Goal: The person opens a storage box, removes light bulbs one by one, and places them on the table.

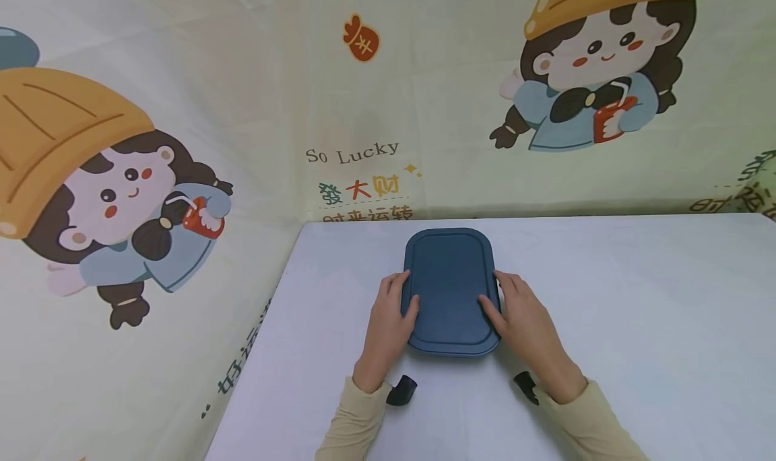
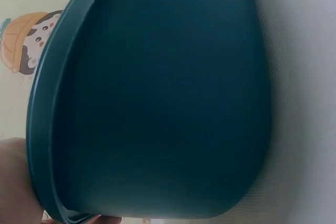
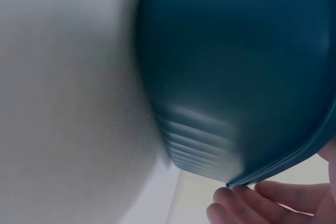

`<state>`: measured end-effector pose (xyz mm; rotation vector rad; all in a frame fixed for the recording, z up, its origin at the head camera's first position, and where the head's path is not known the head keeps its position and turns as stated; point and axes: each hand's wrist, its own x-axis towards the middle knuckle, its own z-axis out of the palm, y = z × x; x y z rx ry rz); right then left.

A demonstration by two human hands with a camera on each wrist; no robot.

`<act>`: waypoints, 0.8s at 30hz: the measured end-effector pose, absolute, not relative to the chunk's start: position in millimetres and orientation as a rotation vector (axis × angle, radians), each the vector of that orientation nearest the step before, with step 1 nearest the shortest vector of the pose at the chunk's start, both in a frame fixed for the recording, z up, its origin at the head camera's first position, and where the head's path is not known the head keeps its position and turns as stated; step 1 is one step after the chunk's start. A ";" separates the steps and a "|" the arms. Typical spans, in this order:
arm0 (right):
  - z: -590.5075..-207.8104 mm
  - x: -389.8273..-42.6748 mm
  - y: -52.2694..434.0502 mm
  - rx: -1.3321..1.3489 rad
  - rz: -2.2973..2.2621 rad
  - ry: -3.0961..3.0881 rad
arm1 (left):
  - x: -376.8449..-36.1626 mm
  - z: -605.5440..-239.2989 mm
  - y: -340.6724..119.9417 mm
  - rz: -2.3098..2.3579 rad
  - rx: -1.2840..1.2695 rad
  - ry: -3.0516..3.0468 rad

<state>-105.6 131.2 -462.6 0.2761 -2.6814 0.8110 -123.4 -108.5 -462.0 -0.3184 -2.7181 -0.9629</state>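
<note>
A dark blue lidded box (image 1: 451,292), rounded at the corners, stands on the white table (image 1: 636,326) with its lid on. My left hand (image 1: 390,319) grips its left side, thumb over the lid's edge and fingers along the outside. On the opposite side my right hand (image 1: 527,319) holds the rim the same way. The right wrist view shows the right fingers (image 3: 262,203) at the lid's rim, beside a ribbed part of the wall. In the left wrist view the box's smooth end wall (image 2: 163,98) fills most of the picture, with part of the hand at lower left.
A pale cloth backdrop (image 1: 455,110) with cartoon figures and lettering hangs behind the table and along its left side. Black wrist-worn pieces (image 1: 402,390) sit at the inner side of both wrists, just above the tabletop.
</note>
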 end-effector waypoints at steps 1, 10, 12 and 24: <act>-461.8 -105.6 131.1 0.270 0.818 -2.692 | -123.8 -461.8 -108.9 -0.969 -0.317 -2.716; -457.1 -108.2 130.1 0.211 0.939 -2.740 | -127.7 -460.1 -110.8 -1.097 -0.250 -2.716; -456.9 -108.4 130.2 0.201 0.961 -2.737 | -128.6 -460.3 -111.2 -1.136 -0.233 -2.717; -456.6 -109.2 130.3 0.198 1.072 -2.727 | -134.4 -462.4 -118.2 -1.441 -0.183 -2.679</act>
